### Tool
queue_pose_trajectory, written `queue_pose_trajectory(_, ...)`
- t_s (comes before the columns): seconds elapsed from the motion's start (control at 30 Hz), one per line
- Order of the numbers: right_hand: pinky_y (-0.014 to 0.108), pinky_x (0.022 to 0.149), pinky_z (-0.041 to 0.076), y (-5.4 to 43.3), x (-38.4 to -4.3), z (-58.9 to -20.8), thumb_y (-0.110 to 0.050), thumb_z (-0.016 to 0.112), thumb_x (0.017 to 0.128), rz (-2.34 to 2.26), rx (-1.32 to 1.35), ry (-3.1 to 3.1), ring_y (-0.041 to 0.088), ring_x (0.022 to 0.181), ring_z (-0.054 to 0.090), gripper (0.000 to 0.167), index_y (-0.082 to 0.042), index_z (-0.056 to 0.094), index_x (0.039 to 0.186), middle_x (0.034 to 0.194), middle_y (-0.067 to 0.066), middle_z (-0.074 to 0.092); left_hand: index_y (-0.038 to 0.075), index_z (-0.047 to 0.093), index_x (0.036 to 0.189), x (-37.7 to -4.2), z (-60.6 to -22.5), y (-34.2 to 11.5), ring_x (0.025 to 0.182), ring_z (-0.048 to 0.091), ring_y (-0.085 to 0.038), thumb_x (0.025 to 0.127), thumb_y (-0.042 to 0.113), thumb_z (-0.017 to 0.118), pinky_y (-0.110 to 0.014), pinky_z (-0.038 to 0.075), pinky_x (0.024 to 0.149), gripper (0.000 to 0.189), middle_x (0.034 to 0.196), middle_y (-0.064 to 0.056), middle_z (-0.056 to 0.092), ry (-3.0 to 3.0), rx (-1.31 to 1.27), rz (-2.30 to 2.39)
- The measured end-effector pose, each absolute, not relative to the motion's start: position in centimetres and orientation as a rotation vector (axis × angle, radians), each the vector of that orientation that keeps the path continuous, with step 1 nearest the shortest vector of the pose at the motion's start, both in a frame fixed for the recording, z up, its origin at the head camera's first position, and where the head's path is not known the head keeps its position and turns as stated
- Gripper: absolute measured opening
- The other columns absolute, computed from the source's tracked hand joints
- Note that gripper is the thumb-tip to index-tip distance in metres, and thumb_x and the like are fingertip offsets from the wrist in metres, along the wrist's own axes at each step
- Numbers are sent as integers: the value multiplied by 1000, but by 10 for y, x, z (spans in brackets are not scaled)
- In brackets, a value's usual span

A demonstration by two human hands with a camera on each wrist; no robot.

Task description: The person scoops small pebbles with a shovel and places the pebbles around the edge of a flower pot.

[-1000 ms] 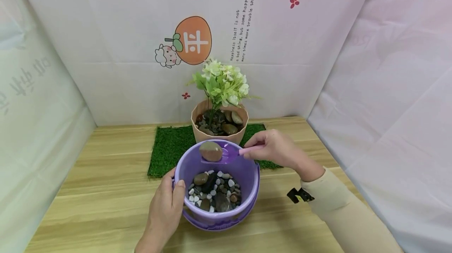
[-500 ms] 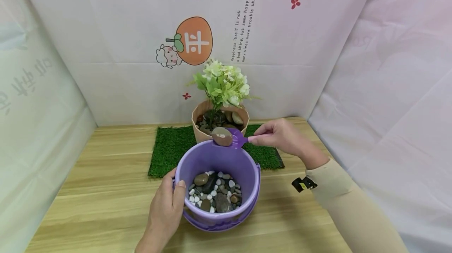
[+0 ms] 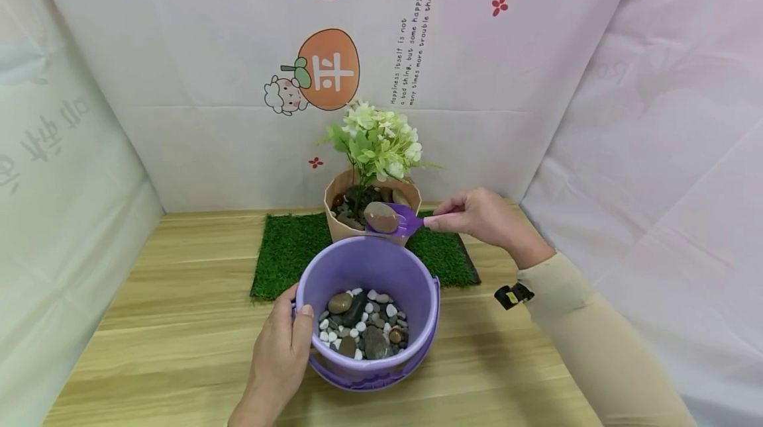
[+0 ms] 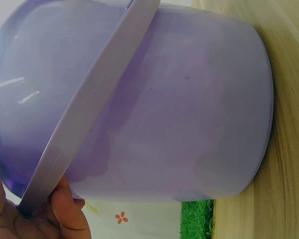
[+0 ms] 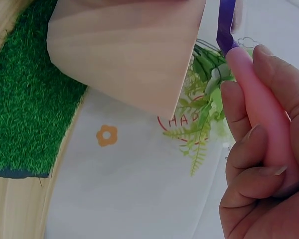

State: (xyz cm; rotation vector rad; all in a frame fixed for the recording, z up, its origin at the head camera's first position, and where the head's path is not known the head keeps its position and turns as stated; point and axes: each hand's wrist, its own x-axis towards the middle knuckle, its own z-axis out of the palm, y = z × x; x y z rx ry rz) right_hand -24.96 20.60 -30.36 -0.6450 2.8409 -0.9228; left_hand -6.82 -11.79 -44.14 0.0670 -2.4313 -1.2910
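A purple toy shovel with a pink handle (image 5: 266,124) is gripped by my right hand (image 3: 485,217). Its purple scoop (image 3: 410,219) carries a smooth brown stone (image 3: 381,217) above the front rim of the pinkish flowerpot (image 3: 346,231). The pot holds dark stones and a plant with pale green blossoms (image 3: 381,142). My left hand (image 3: 280,344) grips the left rim of a purple bucket (image 3: 366,261), thumb over the edge. White, grey and brown pebbles (image 3: 365,321) cover the bucket's bottom. In the left wrist view, the fingers touch the end of the bucket's handle (image 4: 84,109).
Under the pot lies a green turf mat (image 3: 292,251) on the wooden table (image 3: 179,321). White printed cloth (image 3: 477,83) hangs close behind the pot and along both sides. The bucket stands just in front of the pot.
My right hand has moved the shovel and its stone from above the bucket, away from me and slightly right, to the pot's rim. The left hand and bucket have stayed put.
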Motion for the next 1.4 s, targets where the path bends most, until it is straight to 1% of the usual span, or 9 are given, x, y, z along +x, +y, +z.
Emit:
queue_pose_trajectory(0.07, 39, 81, 59, 206, -253, -302, -53, 80, 89, -912, -633, 2851, 16, 94, 71, 29, -26, 83, 99, 101, -5, 79, 4, 51, 147, -68, -441, -118, 120, 67, -38, 110, 26, 46, -59, 55, 98, 44, 138, -21, 66, -2430, 64, -1293)
queue_pose_trajectory(0.27, 35, 71, 52, 206, -263, -299, -51, 81, 88, -903, -625, 2856, 20, 84, 64, 28, -23, 83, 94, 89, -4, 78, 4, 51, 148, -68, -441, -118, 121, 67, -38, 110, 26, 46, -59, 55, 99, 44, 138, -21, 66, -2438, 65, -1295)
queue_pose_trajectory(0.5, 33, 66, 47, 208, -277, -301, -49, 82, 88, -906, -645, 2836, 19, 79, 58, 28, -22, 83, 95, 86, -2, 78, 4, 51, 148, -67, -441, -118, 121, 67, -37, 110, 26, 45, -58, 55, 99, 44, 138, -20, 66, -2445, 64, -1294)
queue_pose_trajectory(0.67, 33, 67, 49, 209, -287, -302, -49, 82, 88, -887, -667, 2840, 18, 81, 60, 28, -21, 84, 95, 91, 1, 79, 4, 52, 147, -67, -441, -117, 120, 67, -37, 110, 26, 46, -58, 56, 98, 43, 138, -20, 66, -2440, 64, -1293)
queue_pose_trajectory(0.8, 34, 66, 50, 210, -294, -302, -49, 82, 88, -880, -667, 2825, 19, 81, 61, 28, -22, 83, 95, 91, 3, 79, 4, 52, 147, -67, -441, -117, 121, 67, -37, 110, 25, 46, -58, 56, 98, 43, 138, -20, 66, -2438, 63, -1294)
queue_pose_trajectory(1.03, 34, 72, 52, 212, -301, -301, -46, 82, 89, -868, -709, 2808, 19, 86, 64, 26, -20, 83, 95, 88, -1, 78, 4, 53, 146, -67, -440, -116, 121, 67, -38, 109, 25, 46, -59, 56, 98, 43, 139, -20, 65, -2437, 70, -1286)
queue_pose_trajectory(1.27, 32, 68, 46, 212, -305, -298, -45, 83, 89, -832, -769, 2805, 18, 80, 59, 26, -19, 83, 93, 83, -1, 77, 4, 53, 146, -67, -440, -116, 121, 67, -38, 109, 25, 46, -59, 56, 98, 43, 139, -21, 65, -2432, 73, -1282)
queue_pose_trajectory(1.4, 33, 71, 48, 210, -307, -296, -44, 82, 90, -812, -786, 2794, 18, 82, 62, 25, -20, 83, 95, 83, -3, 77, 4, 53, 146, -67, -440, -116, 122, 67, -38, 109, 25, 47, -59, 55, 99, 43, 139, -20, 65, -2433, 75, -1281)
